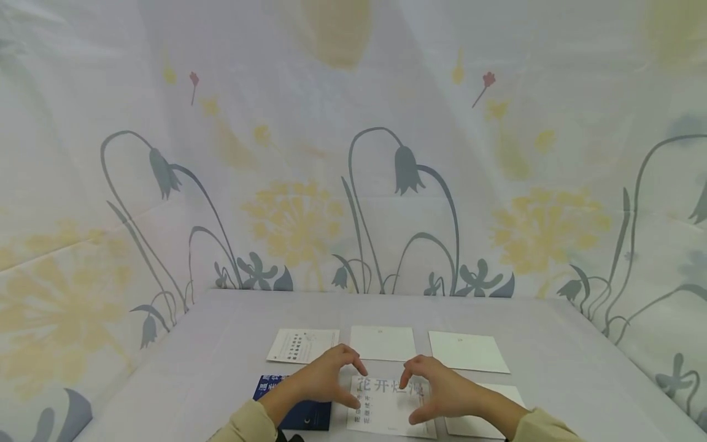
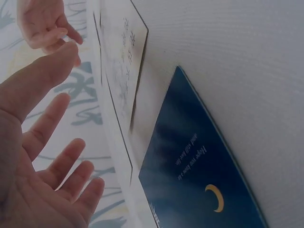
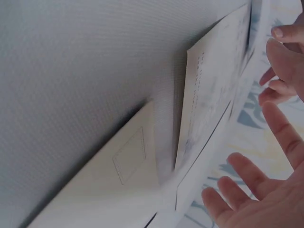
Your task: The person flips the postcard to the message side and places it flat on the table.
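My left hand (image 1: 328,376) and right hand (image 1: 440,388) hover on either side of a white card (image 1: 393,414) with large grey Chinese characters, in the front middle. Both hands have parted, gently bent fingers and hold nothing. Beneath my left wrist lies a dark blue card (image 1: 306,416), partly hidden by the forearm; a yellow crescent moon shows on it in the left wrist view. My right forearm covers part of a plain cream card (image 1: 469,427). In the right wrist view that cream card (image 3: 104,190) bears a small stamp-like rectangle.
Behind, a row holds a printed white card (image 1: 304,345) at left, a plain card (image 1: 382,344) in the middle and another plain card (image 1: 469,352) at right. All lie flat on the pale cloth-covered table (image 1: 182,380). A flower-patterned curtain (image 1: 353,245) hangs beyond.
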### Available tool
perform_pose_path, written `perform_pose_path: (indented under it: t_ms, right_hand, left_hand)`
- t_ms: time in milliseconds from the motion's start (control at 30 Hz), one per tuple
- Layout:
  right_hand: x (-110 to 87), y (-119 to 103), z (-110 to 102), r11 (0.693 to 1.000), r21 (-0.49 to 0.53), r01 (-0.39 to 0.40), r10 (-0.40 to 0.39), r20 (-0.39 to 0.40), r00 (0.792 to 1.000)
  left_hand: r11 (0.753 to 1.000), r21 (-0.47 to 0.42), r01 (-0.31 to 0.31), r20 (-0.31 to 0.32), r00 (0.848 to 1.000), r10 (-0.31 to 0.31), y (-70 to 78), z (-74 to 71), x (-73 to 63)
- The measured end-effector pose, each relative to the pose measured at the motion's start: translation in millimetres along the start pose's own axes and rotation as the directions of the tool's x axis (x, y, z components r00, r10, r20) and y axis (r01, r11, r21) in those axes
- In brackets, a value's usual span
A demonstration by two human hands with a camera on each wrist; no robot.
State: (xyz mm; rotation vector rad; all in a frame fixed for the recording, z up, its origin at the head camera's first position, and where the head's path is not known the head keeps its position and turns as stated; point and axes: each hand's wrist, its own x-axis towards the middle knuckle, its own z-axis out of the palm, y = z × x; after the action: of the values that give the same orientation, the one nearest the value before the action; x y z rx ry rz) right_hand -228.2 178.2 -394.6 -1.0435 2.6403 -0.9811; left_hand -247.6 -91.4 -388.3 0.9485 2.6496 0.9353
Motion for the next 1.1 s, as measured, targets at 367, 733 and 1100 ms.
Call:
perform_pose_path:
  t_ms: [367,733,1100]
  right_hand:
    - [-7.5,3.1,1.4,0.999,-0.025,-0.021,0.022,0.077,0.997]
    - [-11.7,12.1,7.6,0.993,-0.116,0.033,-0.024,0.083,0.996]
    - [-9.6,21.0,7.2,0.998,-0.066,-0.001,0.008,0.101,0.995]
  left_hand:
    - [0.990,0.138,0.038,0.113,0.992,-0.053,-4.5,4.7,-1.6]
    - [0.979,0.203,-0.016,0.139,0.990,-0.013,-6.4,10.2,-2.1]
    - [0.964,0.264,-0.026,0.076,0.997,0.006,-5.5,15.4,-4.9]
